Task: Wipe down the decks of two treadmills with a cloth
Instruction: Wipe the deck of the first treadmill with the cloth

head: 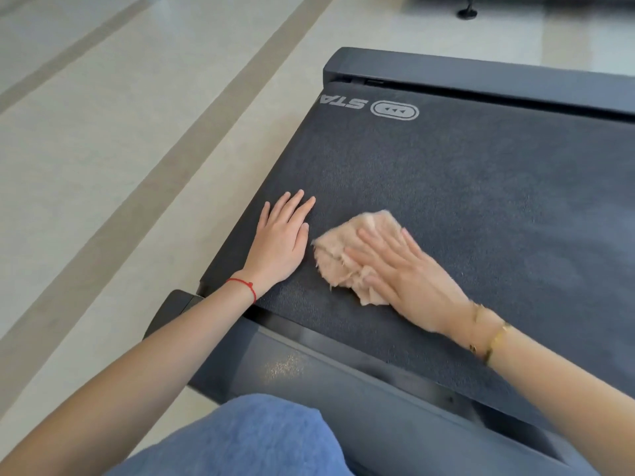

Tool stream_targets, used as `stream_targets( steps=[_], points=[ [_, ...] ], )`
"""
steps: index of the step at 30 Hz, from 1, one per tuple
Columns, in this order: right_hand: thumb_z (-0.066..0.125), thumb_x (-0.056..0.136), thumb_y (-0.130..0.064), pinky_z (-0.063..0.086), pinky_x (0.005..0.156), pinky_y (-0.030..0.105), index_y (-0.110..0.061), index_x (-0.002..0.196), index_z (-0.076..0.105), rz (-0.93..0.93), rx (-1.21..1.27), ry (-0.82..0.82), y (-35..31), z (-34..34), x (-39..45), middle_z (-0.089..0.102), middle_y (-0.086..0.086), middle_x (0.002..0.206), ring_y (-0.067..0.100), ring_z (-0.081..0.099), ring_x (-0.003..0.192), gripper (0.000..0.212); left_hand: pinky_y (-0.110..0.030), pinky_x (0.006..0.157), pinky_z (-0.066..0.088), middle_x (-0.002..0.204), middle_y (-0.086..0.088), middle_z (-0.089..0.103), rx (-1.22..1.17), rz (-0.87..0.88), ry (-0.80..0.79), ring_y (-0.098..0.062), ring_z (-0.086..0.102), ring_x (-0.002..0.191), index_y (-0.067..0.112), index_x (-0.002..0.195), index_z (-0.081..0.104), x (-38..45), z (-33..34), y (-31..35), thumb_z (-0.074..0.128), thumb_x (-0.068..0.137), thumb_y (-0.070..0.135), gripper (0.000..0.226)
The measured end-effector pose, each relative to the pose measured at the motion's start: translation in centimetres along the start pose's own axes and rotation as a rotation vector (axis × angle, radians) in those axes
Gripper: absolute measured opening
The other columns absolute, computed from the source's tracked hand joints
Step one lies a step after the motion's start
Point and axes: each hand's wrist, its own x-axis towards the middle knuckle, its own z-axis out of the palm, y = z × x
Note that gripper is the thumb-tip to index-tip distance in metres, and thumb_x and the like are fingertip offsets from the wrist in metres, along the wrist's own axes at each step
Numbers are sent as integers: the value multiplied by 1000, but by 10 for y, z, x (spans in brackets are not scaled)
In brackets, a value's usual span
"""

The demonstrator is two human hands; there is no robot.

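Note:
A dark grey treadmill deck [464,187] with a rough belt fills the middle and right of the head view. A crumpled peach cloth [347,249] lies on the belt near its left end. My right hand [405,273] presses flat on the cloth with straight fingers and covers its right part; the hand looks motion-blurred. My left hand [280,242] rests flat on the belt just left of the cloth, fingers straight, not touching it. White lettering and a logo [394,110] are printed at the belt's far left corner.
The near side rail [343,379] of the treadmill runs along the front, with a dusty patch on it. A pale tiled floor [120,149] with darker stripes lies to the left. My knee in blue cloth [247,438] is at the bottom. A black round foot [467,13] stands far back.

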Motion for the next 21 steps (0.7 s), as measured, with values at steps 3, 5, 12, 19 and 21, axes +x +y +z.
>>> stream_targets(
  steps=[3, 5, 12, 19, 21],
  points=[
    [13, 105, -41, -8, 122, 41, -31, 155, 6, 271, 24, 2, 10, -6, 31, -4, 0, 164, 20, -8, 151, 52, -46, 123, 5, 162, 1, 24, 7, -6, 12, -19, 12, 152, 22, 154, 30, -1, 0, 2, 31, 106, 22, 48],
    [14, 105, -40, -10, 121, 41, -32, 155, 11, 318, 81, 34, 1, -5, 37, 0, 0, 164, 20, -8, 151, 51, -46, 123, 6, 162, 0, 24, 8, -7, 14, -19, 13, 151, 22, 154, 31, -1, -1, 3, 32, 106, 21, 48],
    [14, 105, -44, 5, 123, 42, -33, 152, 26, -37, 92, 5, -60, 13, -37, 16, -4, 161, 19, 7, 151, 50, -47, 124, 6, 162, 0, 25, 15, -3, 27, -20, 13, 151, 21, 154, 31, -1, 3, 3, 31, 105, 21, 48],
    [12, 105, -34, 4, 121, 50, -23, 155, 18, 479, 7, 89, 44, -5, -5, 14, 7, 161, 28, 7, 149, 51, -48, 124, 7, 162, -1, 24, 33, -14, 2, -21, 13, 152, 22, 154, 30, 1, 3, 2, 28, 106, 24, 48],
    [13, 106, -35, -4, 121, 47, -26, 155, 18, 508, 47, 97, 44, -7, -1, 9, 6, 163, 26, 0, 151, 50, -48, 124, 7, 162, -2, 24, 39, -16, -1, -21, 13, 152, 22, 154, 30, 1, 4, 2, 28, 106, 25, 48]
  ],
)
